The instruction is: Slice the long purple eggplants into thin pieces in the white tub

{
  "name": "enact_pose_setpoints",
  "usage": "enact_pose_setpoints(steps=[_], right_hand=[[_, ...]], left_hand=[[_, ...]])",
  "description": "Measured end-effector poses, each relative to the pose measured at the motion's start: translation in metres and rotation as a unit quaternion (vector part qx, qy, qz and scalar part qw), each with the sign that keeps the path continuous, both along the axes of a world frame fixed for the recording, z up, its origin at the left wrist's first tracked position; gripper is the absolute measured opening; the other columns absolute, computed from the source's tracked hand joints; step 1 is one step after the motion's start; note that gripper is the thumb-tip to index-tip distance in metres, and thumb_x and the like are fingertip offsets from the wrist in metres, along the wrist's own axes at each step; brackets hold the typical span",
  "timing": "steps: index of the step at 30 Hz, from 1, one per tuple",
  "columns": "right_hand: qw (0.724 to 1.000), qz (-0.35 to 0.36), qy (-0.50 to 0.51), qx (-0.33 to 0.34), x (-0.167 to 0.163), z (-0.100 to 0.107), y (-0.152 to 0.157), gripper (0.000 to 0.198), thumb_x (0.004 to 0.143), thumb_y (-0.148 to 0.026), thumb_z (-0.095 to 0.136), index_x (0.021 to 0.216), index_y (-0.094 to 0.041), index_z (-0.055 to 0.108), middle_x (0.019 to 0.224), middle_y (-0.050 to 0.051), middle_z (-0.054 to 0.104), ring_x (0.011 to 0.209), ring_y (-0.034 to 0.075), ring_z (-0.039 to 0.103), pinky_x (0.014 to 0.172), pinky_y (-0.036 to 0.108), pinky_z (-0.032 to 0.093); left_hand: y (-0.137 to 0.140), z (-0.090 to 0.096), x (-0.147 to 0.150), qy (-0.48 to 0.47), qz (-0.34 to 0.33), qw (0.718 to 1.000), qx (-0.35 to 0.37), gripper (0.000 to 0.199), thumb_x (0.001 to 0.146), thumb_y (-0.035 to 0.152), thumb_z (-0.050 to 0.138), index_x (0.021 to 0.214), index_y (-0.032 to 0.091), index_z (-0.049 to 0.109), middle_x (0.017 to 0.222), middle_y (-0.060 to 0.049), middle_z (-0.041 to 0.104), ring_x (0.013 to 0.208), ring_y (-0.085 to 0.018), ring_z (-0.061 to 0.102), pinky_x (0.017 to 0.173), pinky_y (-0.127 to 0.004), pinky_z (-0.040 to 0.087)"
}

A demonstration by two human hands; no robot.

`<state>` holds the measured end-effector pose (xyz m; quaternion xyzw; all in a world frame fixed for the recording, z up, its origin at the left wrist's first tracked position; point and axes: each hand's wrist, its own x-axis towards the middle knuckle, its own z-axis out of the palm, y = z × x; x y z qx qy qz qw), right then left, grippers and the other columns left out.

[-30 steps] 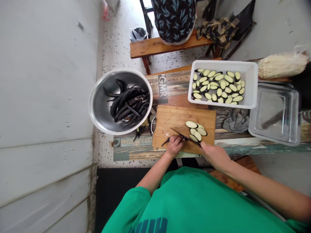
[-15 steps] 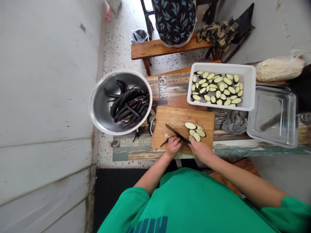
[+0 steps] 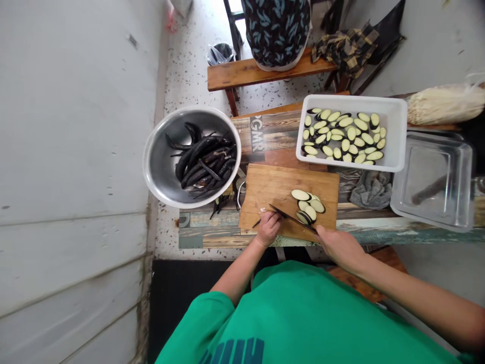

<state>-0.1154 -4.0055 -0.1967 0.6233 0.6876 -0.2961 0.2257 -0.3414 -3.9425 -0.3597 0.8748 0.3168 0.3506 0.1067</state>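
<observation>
My right hand point(image 3: 337, 245) is closed round the handle of a knife point(image 3: 293, 219), whose dark blade slants up to the left over the wooden cutting board point(image 3: 273, 182). My left hand point(image 3: 269, 227) grips a dark eggplant point(image 3: 256, 223); its thin stem end sticks out to the left and the rest is mostly covered by my fingers. The blade's far end lies right beside my left fingertips. Several pale oval eggplant slices point(image 3: 307, 202) with dark skin edges lie on the board, just beyond the blade.
Left stands a metal bowl point(image 3: 151, 167) of whole eggplants, with dark trimmings point(image 3: 220, 205) beside it. A white tray point(image 3: 397, 131) of slices is behind the board; a grey cloth point(image 3: 371, 189) and clear plastic container point(image 3: 432, 177) lie right. A person point(image 3: 278, 33) sits on a bench point(image 3: 235, 75) opposite.
My right hand has drawn the knife back to the right and toward me. Another slice shows by the pile. My left hand still holds the eggplant; the whole view has shifted slightly.
</observation>
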Motion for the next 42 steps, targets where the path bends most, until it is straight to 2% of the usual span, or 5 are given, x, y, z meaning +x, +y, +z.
enact_pose_setpoints(steps=[7, 13, 22, 34, 42], right_hand=[[1.0, -0.019, 0.0, -0.004, -0.025, -0.024, 0.026, 0.028, 0.098, -0.033, 0.03, 0.106, -0.016, 0.051, 0.086, 0.013, 0.071, 0.075, 0.023, 0.07, 0.055, 0.027, 0.038], [0.995, -0.073, 0.023, 0.059, -0.052, -0.037, 0.063, 0.035, 0.1, -0.035, 0.024, 0.11, -0.015, 0.05, 0.09, 0.013, 0.071, 0.08, 0.021, 0.069, 0.06, 0.026, 0.039], [0.999, 0.014, 0.006, 0.041, -0.025, -0.016, 0.016, 0.028, 0.097, -0.029, 0.03, 0.107, -0.016, 0.053, 0.085, 0.011, 0.07, 0.072, 0.021, 0.068, 0.053, 0.025, 0.036], [0.996, 0.05, -0.034, 0.061, -0.01, -0.001, -0.011, 0.019, 0.087, -0.01, 0.04, 0.091, -0.016, 0.058, 0.074, 0.009, 0.068, 0.063, 0.018, 0.064, 0.048, 0.026, 0.028], [1.0, 0.025, -0.011, 0.014, -0.027, -0.026, 0.024, 0.025, 0.097, -0.03, 0.034, 0.105, -0.016, 0.053, 0.082, 0.011, 0.071, 0.071, 0.022, 0.069, 0.051, 0.026, 0.032]], left_hand=[[0.002, -0.001, -0.001, -0.028, -0.019, 0.999, -0.02, 0.012, 0.093, 0.015, 0.053, 0.091, 0.017, 0.065, 0.097, -0.007, 0.068, 0.1, -0.019, 0.059, 0.084, -0.037, 0.053], [0.002, -0.001, -0.002, -0.041, -0.028, 0.998, -0.033, 0.012, 0.093, 0.017, 0.054, 0.099, 0.017, 0.065, 0.102, -0.009, 0.066, 0.105, -0.019, 0.058, 0.088, -0.038, 0.052], [0.001, 0.005, -0.016, -0.031, -0.007, 0.998, -0.045, 0.015, 0.094, 0.018, 0.053, 0.101, 0.019, 0.066, 0.105, -0.008, 0.067, 0.106, -0.019, 0.058, 0.089, -0.037, 0.052], [-0.001, 0.0, -0.023, -0.057, 0.017, 0.996, -0.07, 0.018, 0.096, 0.018, 0.048, 0.098, 0.016, 0.067, 0.108, -0.009, 0.066, 0.111, -0.02, 0.056, 0.089, -0.036, 0.052], [0.001, -0.004, -0.022, -0.048, 0.013, 0.998, -0.043, 0.016, 0.095, 0.018, 0.05, 0.096, 0.017, 0.066, 0.1, -0.008, 0.067, 0.104, -0.018, 0.059, 0.086, -0.036, 0.055]])
